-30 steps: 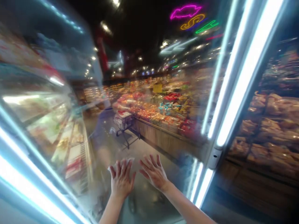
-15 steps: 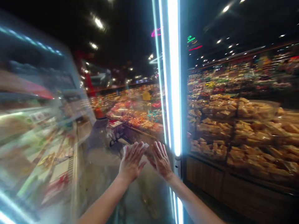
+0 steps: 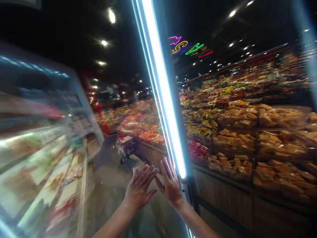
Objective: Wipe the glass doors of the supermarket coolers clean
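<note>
1. Display counter, wood-fronted, at right: its clear-walled bins hold tan wrapped pieces, yellow packets and red packets.
2. Shelved case at left: blurred rows of goods.
3. Light strip: tilted, just beside the right hand.
4. Shopping cart, beyond the hands: red-and-white goods inside.
5. Left hand: forearm reaching forward, palm away, fingers straight and close together, thumb apart. Left hand fingertips show something whitish — too blurred to name.
6. Right hand: raised flat, fingers nearly together, thumb toward the left hand — contact with glass unclear.
</note>
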Motion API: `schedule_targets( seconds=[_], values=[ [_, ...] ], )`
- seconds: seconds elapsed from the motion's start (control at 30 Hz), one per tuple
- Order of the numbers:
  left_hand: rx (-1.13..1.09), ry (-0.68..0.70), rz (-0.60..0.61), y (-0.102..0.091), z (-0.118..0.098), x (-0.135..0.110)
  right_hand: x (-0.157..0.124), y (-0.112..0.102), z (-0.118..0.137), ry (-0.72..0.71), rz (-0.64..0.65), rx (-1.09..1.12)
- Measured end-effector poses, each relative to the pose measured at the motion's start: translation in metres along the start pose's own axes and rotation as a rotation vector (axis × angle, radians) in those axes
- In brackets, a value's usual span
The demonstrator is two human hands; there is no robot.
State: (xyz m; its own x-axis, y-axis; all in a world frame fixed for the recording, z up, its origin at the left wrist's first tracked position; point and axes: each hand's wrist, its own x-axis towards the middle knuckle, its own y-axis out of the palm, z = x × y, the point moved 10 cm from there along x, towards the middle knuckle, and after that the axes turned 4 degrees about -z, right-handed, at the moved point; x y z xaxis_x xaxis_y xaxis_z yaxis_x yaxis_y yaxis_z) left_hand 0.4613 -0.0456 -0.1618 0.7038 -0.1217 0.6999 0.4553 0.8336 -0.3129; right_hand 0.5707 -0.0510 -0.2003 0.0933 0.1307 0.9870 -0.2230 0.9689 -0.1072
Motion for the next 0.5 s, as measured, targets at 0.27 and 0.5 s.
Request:
schedule_targets(
  seconds=[0.27, 0.5],
  values=[
    [0.019, -0.220, -0.018, -0.016, 0.048, -0.033, 0.021, 0.008, 0.030, -0.082, -0.065, 0.038],
    [0.037, -0.306, -0.005, -0.038, 0.100, -0.147, -0.006, 0.036, 0.095, -0.134, -0.029, 0.039]
  ],
)
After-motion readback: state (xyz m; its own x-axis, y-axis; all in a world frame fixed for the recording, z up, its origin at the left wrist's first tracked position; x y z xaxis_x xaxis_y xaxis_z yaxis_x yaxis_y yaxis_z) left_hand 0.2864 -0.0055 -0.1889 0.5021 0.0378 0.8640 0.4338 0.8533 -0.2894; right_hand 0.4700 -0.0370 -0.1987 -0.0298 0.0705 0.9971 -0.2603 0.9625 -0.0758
